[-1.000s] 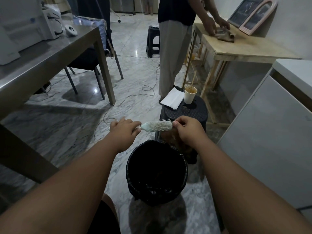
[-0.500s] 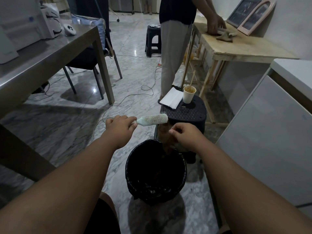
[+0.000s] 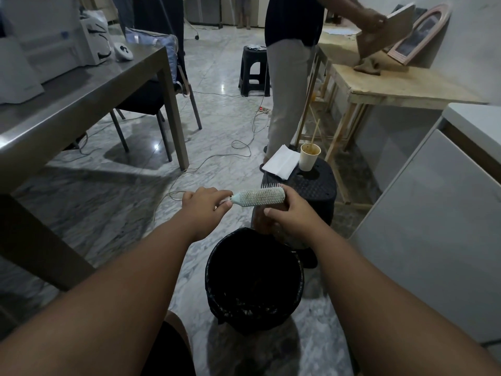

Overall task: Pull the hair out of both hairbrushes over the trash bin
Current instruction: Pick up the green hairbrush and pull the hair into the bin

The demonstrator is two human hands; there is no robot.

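My left hand grips the handle of a pale green hairbrush, held level just beyond the far rim of the black trash bin, which has a black liner. My right hand is at the brush's far end, fingers curled round the tip of the bristle head. A second brush shows only as dark bristles behind the pale one, on the black stool.
On the stool also stand a paper cup with a stick and a white napkin. A person stands at a wooden table beyond. A steel table is on the left, a white cabinet on the right. Cables cross the floor.
My right hand dropped from the brush toward the bin half a second ago, and has now come back up to the brush's far end. The person at the back lifted a board.
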